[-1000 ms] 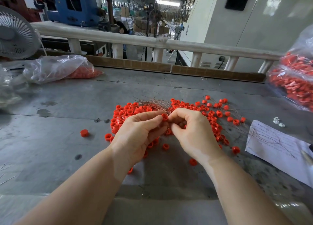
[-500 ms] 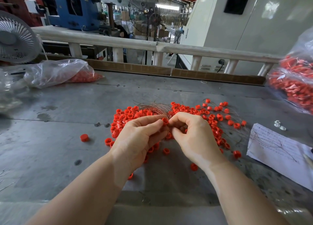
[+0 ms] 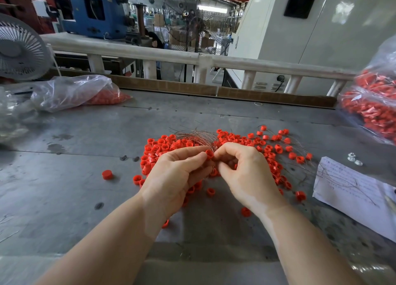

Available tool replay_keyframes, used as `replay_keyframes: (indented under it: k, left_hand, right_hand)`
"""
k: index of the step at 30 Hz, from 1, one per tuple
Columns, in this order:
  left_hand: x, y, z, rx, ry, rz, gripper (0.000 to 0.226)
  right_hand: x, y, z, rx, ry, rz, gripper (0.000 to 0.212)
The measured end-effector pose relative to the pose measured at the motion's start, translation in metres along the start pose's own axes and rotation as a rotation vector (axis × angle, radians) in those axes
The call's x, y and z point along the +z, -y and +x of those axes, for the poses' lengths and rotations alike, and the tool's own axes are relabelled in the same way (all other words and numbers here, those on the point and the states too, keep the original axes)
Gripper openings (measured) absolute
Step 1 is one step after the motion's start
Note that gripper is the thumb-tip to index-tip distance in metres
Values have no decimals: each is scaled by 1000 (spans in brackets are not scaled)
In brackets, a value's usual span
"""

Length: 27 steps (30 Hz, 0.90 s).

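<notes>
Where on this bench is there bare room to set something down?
Bare table lies left of the red cap pile, between the lone cap and the clear bag. Another free strip runs behind the pile, up to the cardboard edge. Crowded: the pile with its wires, and the right side by the paper sheet and full bag.

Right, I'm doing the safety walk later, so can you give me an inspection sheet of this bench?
Surface: grey metal bench, stained and scuffed.
Job's things: one red cap at the fingertips, wires fanned behind it, cap pile under the hands.
Clutter: left bag and right bag of caps, paper, two nuts, stray cap.
Hands: left hand pinches the cap; right hand pinches the wires beside it.
Cables: black lead plugged in on the white machine.
Surroundings: fan, rail, blue machine.
</notes>
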<state>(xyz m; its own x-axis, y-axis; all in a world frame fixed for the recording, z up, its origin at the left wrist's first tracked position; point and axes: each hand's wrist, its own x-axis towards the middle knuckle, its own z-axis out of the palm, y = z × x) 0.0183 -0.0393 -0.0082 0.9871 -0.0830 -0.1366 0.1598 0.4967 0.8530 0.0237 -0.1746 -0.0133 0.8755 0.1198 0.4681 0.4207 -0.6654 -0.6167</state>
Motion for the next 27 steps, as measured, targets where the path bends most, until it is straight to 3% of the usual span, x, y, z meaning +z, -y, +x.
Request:
replay_keyframes:
  k: [27]
  left_hand:
    - [2,-2,-2,6,8,33,18]
  right_hand:
    - [-1,2,0,28,-9,4,23]
